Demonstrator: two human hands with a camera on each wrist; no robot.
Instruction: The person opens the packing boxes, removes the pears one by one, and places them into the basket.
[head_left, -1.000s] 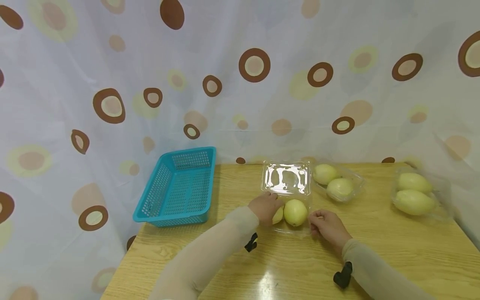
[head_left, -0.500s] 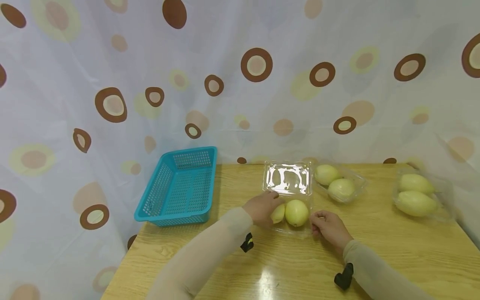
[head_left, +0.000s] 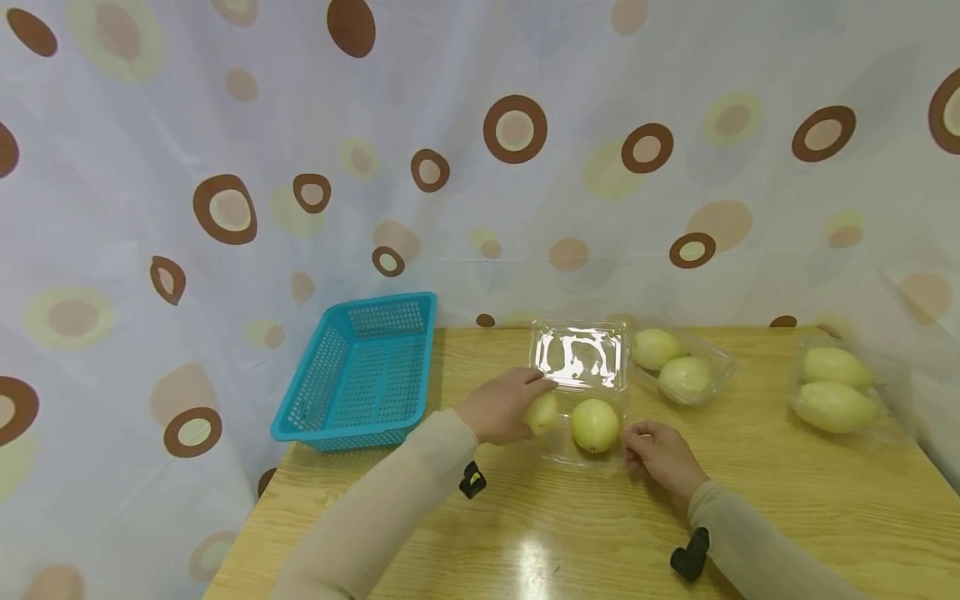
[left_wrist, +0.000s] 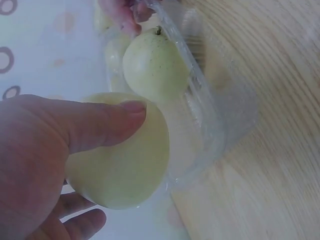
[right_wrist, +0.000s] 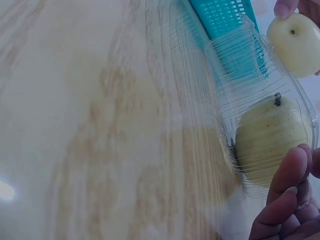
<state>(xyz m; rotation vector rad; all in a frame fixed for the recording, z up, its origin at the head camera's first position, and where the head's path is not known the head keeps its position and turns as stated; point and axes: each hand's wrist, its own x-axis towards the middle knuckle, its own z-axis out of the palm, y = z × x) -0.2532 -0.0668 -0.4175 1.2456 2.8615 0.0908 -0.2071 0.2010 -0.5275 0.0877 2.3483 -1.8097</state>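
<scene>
My left hand (head_left: 498, 407) grips a pale yellow melon (left_wrist: 125, 170), thumb on top, over the left side of an open clear plastic clamshell box (head_left: 558, 454). In the right wrist view this melon (right_wrist: 296, 45) is raised above the box's rim. A second pale yellow melon (head_left: 596, 427) sits in the box's right side, its dark stem showing in the left wrist view. My right hand (head_left: 663, 458) pinches the box's right rim between thumb and fingers. The box's lid (head_left: 577, 357) lies folded back, away from me, with bright glare on it.
A blue plastic basket (head_left: 375, 375) stands on the left of the wooden table (head_left: 615, 542). Behind my right hand is a clear box (head_left: 716, 367) holding two melons. Another two-melon clear box (head_left: 892, 400) stands at the far right. A spotted curtain (head_left: 450, 100) hangs behind.
My left hand has moved left and slightly back with the melon, opening a gap between it and the second melon. My right hand has stayed at the box's rim.
</scene>
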